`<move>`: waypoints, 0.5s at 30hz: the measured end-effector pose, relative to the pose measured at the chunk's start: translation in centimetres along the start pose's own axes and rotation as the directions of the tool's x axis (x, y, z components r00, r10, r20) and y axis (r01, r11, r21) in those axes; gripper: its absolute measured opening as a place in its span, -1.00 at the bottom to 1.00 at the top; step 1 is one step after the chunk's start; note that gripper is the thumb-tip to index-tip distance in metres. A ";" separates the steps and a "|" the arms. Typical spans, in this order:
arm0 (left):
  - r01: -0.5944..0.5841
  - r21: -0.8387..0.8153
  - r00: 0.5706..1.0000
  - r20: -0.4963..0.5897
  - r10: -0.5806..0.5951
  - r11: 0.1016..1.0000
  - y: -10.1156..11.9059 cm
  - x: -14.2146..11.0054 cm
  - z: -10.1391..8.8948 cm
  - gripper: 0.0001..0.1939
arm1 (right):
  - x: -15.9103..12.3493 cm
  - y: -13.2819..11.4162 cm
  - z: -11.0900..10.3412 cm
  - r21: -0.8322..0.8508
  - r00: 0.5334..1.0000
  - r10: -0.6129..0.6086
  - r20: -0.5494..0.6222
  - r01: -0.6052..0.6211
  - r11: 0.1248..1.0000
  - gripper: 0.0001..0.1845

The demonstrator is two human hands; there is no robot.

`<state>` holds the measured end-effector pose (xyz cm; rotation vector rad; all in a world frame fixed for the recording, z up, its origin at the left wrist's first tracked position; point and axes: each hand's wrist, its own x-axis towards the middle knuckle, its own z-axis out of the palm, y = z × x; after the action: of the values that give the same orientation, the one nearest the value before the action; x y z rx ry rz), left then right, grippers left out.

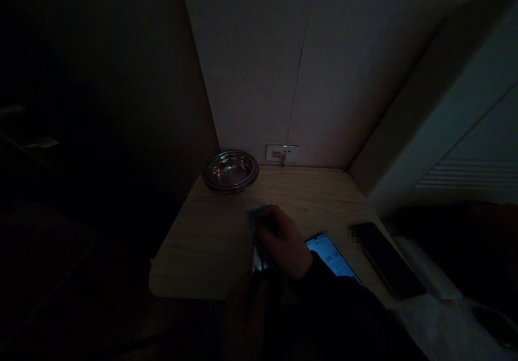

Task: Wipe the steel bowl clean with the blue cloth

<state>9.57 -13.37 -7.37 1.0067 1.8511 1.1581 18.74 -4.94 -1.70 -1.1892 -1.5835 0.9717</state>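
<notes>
My right hand (281, 239) is closed above the front half of the small table, its fingers curled. A small bluish piece (252, 213), thin and perhaps cloth or film, sticks out at its fingertips. Below it, my left hand (245, 304) is at the table's front edge, dark and blurred, with fingers around the lower end of a glossy dark object (259, 261). That object reaches up beneath my right hand, and its kind is too dim to make out. A lit phone (329, 254) showing a clock lies beside my right wrist, partly covered by the sleeve.
Stacked steel bowls (232, 173) stand at the table's back left. On the wall behind is a socket panel (282, 153) with a red switch. A dark phone-like slab (390, 261) lies along the right edge of the wooden table (194, 247). White fabric (433, 328) is at the lower right.
</notes>
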 end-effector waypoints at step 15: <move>0.009 -0.039 0.997 -0.079 -0.012 0.999 0.3 0.2 -0.4 -0.60 | 3.6 2.3 0.1 0.215 0.996 0.094 -0.001 -0.091 0.972 -0.95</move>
<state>9.21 -13.26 -6.95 0.9408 1.8863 1.2388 18.79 -0.96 -3.15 -1.1224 -1.3846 1.1632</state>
